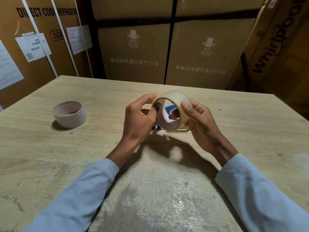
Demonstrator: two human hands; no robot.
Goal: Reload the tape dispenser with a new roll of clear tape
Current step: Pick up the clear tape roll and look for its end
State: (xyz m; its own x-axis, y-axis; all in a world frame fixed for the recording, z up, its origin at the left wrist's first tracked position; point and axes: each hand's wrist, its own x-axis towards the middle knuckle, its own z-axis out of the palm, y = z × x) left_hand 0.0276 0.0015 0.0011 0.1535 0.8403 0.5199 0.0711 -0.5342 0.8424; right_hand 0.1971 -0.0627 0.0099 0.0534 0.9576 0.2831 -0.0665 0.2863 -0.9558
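Both my hands hold a roll of clear tape (173, 97) upright above the middle of the wooden table (167, 181), its open core facing me. My left hand (138, 118) pinches its left rim, thumb inside the core. My right hand (199, 119) grips its right side, thumb on the outer face. Behind and below the roll, mostly hidden, lies the blue tape dispenser (170, 108); only a blue patch shows through the core and at the roll's lower left. A second roll (69, 113) with a red-printed core lies flat on the table at the left.
Tall cardboard appliance boxes (133, 52) stand close behind the table's far edge and along the left (33, 47) and right (275, 47) sides. A small white scrap (220, 109) lies on the table to the right of my hands.
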